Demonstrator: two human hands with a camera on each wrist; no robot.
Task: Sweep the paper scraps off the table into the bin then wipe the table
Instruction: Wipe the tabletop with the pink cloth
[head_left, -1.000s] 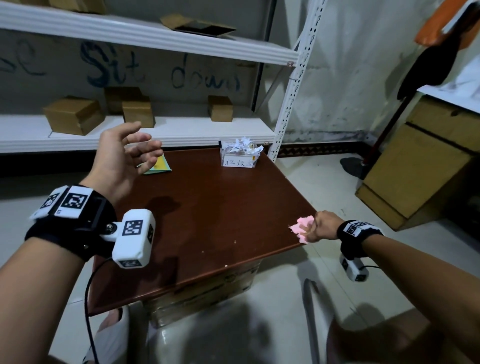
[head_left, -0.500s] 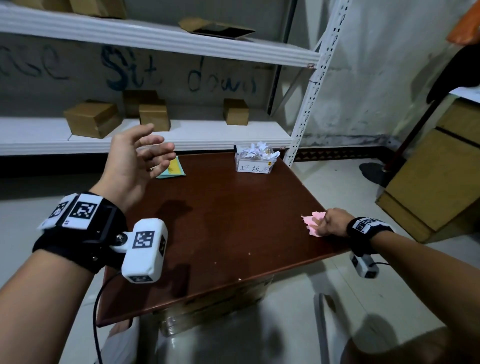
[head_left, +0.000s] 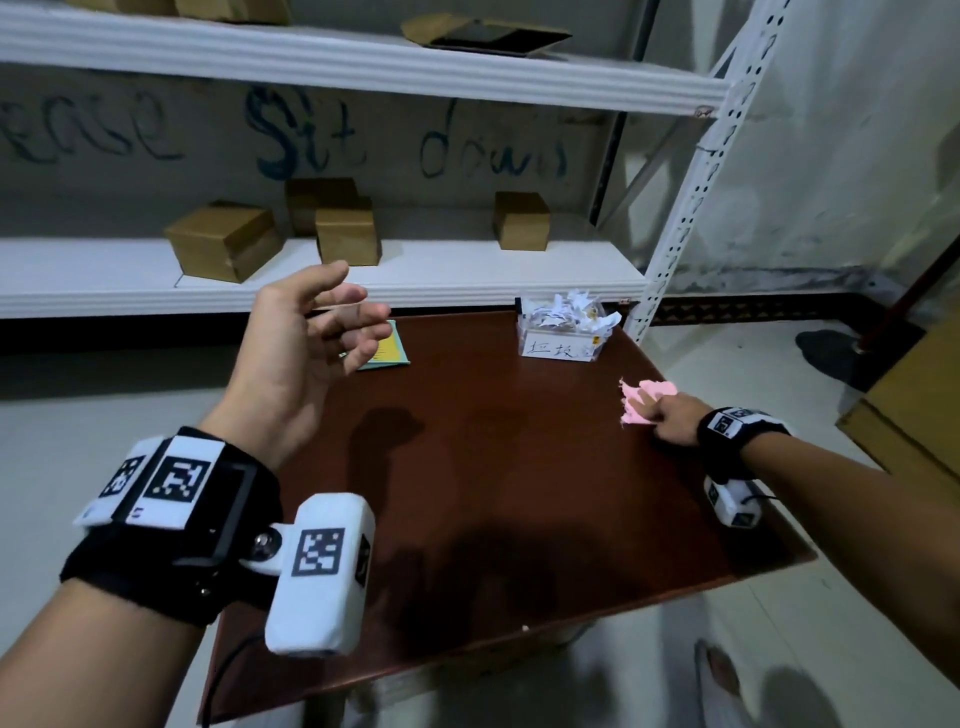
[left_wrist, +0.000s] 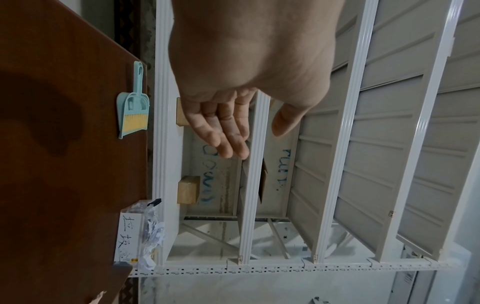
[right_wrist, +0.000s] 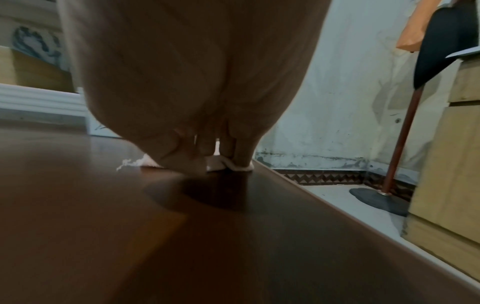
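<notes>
My right hand (head_left: 670, 421) grips a crumpled pink cloth (head_left: 652, 388) and presses it onto the brown table (head_left: 493, 467) near its right edge. In the right wrist view the fingers (right_wrist: 239, 152) push the bunched cloth (right_wrist: 215, 165) against the wood. A clear bin (head_left: 558, 345) heaped with white paper scraps (head_left: 566, 312) stands at the table's back right corner. My left hand (head_left: 311, 332) hovers above the back left of the table, fingers relaxed and holding nothing. Below it lies a small teal dustpan with a yellow brush (left_wrist: 132, 115).
A white metal rack (head_left: 363, 275) with cardboard boxes (head_left: 223, 239) stands right behind the table. A wooden cabinet (head_left: 914, 405) and a pole on a dark round base (head_left: 852, 353) are on the floor to the right.
My right hand has carried the pink cloth from the table's front right edge onto the top and farther back along the right side. My left hand stays raised.
</notes>
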